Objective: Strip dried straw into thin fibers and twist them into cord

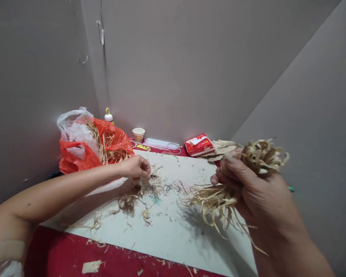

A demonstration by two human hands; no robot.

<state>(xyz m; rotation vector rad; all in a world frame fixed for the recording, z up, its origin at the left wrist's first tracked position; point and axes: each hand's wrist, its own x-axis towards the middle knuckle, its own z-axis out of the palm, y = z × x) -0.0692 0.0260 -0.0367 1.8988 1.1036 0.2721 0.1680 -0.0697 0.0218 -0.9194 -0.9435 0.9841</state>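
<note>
My right hand (259,192) is wrapped round a bundle of dry, straw-coloured plant strips (219,198), held above the right side of the white board (173,234). The curled, looped end of the bundle rises over my knuckles, and loose frayed ends hang below. My left hand (137,168) is low over the board's far left part, its fingertips pinched together beside a pile of dry fibre scraps (154,184). What those fingertips hold, if anything, is too small to make out. A darker tuft of fibres (127,204) lies just below this hand.
Red and white plastic bags (80,154) of dry strips stand at the left. Along the back are a paper cup (138,134), a bottle (108,116), white sticks (161,143), a red tissue pack (199,145) and flat dried husks (222,148). Walls enclose the red table (60,254).
</note>
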